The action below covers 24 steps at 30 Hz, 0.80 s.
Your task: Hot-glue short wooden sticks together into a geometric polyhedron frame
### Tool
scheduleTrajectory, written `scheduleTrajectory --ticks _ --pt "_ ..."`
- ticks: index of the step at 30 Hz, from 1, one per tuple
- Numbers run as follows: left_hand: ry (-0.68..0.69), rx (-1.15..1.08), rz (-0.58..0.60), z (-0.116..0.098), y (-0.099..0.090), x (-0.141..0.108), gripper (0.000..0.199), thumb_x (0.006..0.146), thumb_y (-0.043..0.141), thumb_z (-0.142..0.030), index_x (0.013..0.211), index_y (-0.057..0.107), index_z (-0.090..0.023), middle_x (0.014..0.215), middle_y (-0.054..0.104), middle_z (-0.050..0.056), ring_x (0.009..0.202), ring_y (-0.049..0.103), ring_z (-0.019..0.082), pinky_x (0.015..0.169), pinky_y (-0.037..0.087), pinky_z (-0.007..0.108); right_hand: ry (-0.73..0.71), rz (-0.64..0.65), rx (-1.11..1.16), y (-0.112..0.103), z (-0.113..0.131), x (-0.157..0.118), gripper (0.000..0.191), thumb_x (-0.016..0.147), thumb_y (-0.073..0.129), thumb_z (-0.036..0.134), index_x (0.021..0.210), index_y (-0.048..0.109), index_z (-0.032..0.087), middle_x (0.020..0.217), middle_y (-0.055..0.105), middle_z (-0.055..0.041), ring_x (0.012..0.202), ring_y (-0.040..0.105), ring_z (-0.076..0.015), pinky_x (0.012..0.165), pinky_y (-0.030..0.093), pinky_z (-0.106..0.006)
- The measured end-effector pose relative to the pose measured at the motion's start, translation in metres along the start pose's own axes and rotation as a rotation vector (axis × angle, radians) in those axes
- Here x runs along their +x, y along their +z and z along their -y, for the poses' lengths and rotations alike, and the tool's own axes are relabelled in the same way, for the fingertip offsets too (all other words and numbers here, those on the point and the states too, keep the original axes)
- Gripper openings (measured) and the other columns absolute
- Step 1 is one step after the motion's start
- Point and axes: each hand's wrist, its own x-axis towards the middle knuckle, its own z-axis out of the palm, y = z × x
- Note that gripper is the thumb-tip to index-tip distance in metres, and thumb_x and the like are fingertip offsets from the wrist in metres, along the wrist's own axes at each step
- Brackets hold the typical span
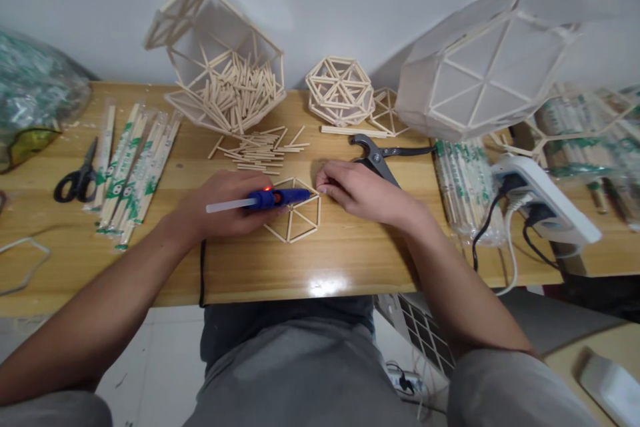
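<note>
My left hand is wrapped round a blue hot glue gun with a red light lit, and a whitish glue stick juts from its back end. Its nozzle points right, over the corner of a flat spoked frame of wooden sticks lying on the table. My right hand has its fingers pinched together at that frame's right corner. The gun and my left hand cover part of the frame's left side. Just behind lies a loose pile of cut sticks.
Behind stand a stick basket full of short sticks, a small stick ball and a large paper-covered frame. Pliers, wrapped chopsticks and a power strip are at right; scissors and more packets at left.
</note>
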Motion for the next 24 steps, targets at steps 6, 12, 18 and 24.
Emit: scheduleTrajectory --ticks 6,12,18,24 --pt "-0.004 0.021 -0.020 -0.009 0.003 0.001 0.034 0.106 0.073 -0.051 0.085 0.066 -0.025 0.075 0.066 -0.002 0.065 0.060 0.015 0.064 0.041 0.031 0.011 -0.006 0.009 0.000 0.002 0.000 0.017 0.105 0.051 0.014 0.094 0.059 0.024 0.089 0.067 -0.0043 0.084 0.059 -0.0214 0.082 0.045 -0.034" --pt "-0.014 0.029 -0.050 -0.009 0.007 0.000 0.030 0.105 0.073 -0.050 0.089 0.068 -0.025 0.075 0.067 -0.001 0.066 0.061 0.016 0.064 0.042 0.031 0.000 -0.009 0.025 0.001 0.001 0.001 0.017 0.106 0.052 0.015 0.093 0.058 0.024 0.089 0.067 -0.0038 0.083 0.059 -0.0208 0.082 0.045 -0.033" --pt "-0.013 0.042 -0.032 -0.007 0.005 0.002 0.030 0.105 0.072 -0.052 0.089 0.068 -0.027 0.077 0.070 0.000 0.067 0.063 0.017 0.064 0.044 0.032 0.014 -0.032 0.040 0.000 0.001 0.000 0.015 0.103 0.053 0.013 0.093 0.059 0.023 0.089 0.068 -0.0040 0.083 0.060 -0.0204 0.079 0.045 -0.032" --pt "-0.082 0.039 -0.108 0.004 -0.001 0.003 0.037 0.102 0.074 -0.056 0.082 0.061 -0.028 0.072 0.067 0.001 0.066 0.062 0.020 0.066 0.045 0.036 0.108 -0.233 0.129 0.001 0.001 -0.001 0.008 0.105 0.059 0.021 0.098 0.059 0.025 0.087 0.072 -0.0021 0.077 0.063 -0.0193 0.076 0.048 -0.033"
